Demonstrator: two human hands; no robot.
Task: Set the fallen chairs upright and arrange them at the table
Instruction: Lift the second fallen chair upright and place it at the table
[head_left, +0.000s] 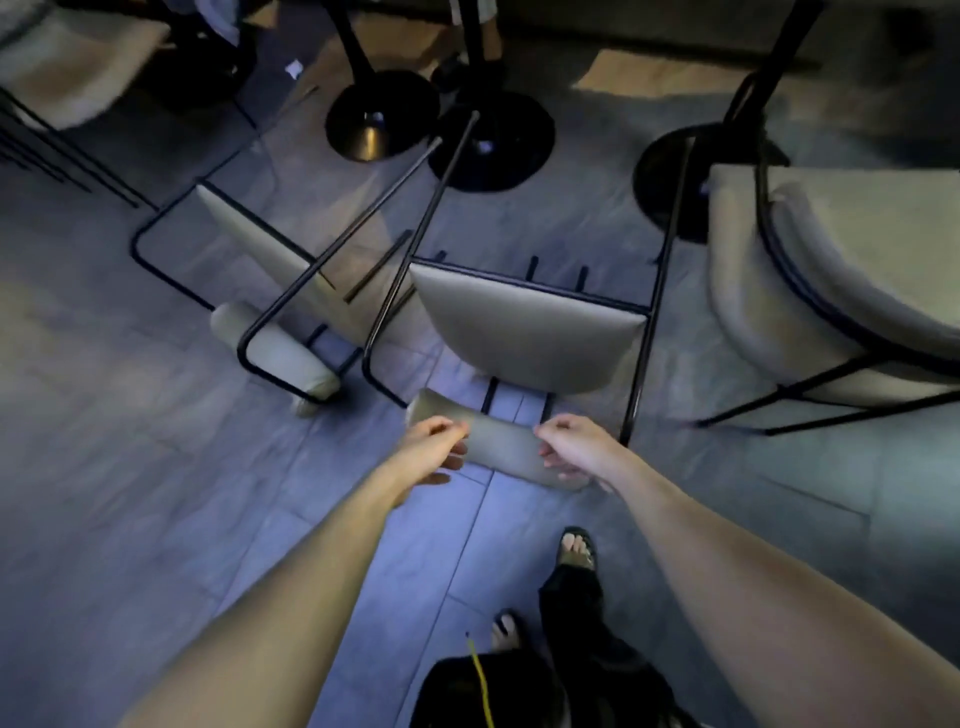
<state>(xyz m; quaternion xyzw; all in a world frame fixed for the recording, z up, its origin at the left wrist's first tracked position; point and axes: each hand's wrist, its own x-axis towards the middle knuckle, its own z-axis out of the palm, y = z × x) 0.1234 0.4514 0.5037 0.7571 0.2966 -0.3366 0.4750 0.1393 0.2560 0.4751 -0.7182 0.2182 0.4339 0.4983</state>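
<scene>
Two beige chairs with thin black metal frames lie tipped over on the grey floor. The nearer fallen chair (524, 332) lies straight ahead, its seat facing me and its padded backrest roll (501, 441) low by the floor. My left hand (434, 449) curls over the left end of that roll. My right hand (574, 449) curls over its right end. The second fallen chair (260, 260) lies to the left, its own backrest roll (275, 351) on the floor. Black round table bases (382, 122) stand beyond them.
An upright beige chair (841, 270) stands close on the right, and another (67, 67) at the far left. Two more table bases (493, 140) (701, 176) stand behind the fallen chairs. My sandalled feet (574, 548) are just behind my hands.
</scene>
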